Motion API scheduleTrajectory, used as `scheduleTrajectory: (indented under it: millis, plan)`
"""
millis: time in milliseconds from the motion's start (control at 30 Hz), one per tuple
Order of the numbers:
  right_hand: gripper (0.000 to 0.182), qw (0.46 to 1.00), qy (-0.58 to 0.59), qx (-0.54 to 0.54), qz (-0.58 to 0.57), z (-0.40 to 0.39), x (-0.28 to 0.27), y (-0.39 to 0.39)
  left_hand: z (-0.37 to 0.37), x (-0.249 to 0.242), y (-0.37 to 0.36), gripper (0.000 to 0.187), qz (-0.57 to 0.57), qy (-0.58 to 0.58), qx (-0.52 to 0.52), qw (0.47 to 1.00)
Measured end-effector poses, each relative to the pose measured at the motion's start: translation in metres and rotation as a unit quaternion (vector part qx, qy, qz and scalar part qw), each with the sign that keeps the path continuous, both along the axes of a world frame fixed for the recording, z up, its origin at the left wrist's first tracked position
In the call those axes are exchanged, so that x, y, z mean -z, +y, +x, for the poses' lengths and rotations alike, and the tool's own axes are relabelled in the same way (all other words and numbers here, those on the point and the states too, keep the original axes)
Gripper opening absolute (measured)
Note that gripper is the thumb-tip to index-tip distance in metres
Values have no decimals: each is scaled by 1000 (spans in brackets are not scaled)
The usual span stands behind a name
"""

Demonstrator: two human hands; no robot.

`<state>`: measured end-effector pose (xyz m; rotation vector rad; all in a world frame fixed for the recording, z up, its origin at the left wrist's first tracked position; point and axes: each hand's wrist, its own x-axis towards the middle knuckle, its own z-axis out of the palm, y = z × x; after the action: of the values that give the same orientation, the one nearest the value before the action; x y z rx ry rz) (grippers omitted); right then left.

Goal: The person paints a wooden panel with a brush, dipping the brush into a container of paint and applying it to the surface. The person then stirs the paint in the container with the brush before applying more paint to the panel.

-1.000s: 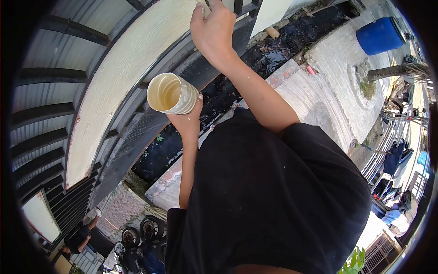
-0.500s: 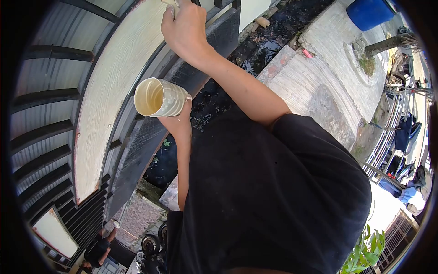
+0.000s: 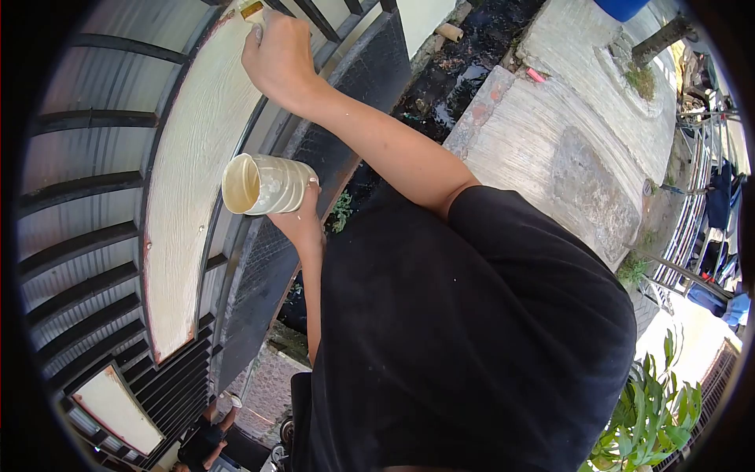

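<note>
My right hand [image 3: 279,63] is closed around a paintbrush [image 3: 252,11], its brown-gold band showing near the top edge of the view. The brush is right at the upper end of a long cream-painted board [image 3: 177,165] with reddish-brown edges. Lower down, my left hand [image 3: 299,220] wraps round a cut-off plastic container [image 3: 279,186], smeared with cream paint. The container lies tilted in view, its open mouth toward the board and pale paint coating its inside.
Black metal bars [image 3: 86,189] run behind the board. A dark ditch [image 3: 448,79] separates the fence from a concrete slab [image 3: 535,141]. Another person [image 3: 206,440] is at the fence lower left, near a second cream board [image 3: 118,409]. A leafy plant [image 3: 653,409] stands lower right.
My right hand has moved left along the upper board, and more of the paintbrush shows. The left hand and container sit slightly lower and further left; the whole view has shifted.
</note>
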<state>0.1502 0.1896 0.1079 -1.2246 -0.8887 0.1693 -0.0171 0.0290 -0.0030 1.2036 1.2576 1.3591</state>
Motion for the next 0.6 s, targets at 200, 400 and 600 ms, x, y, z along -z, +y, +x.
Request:
scheduleTrajectory:
  millis: [200, 400, 600]
  plan:
    - [18, 999, 28, 1, 22, -4, 3, 9, -5, -2, 2, 64, 3, 15, 33, 999]
    - [17, 998, 51, 12, 24, -13, 4, 18, -11, 5, 2, 61, 13, 14, 37, 999]
    - [19, 999, 8, -36, 25, -19, 5, 6, -15, 17, 10, 64, -1, -7, 21, 1000]
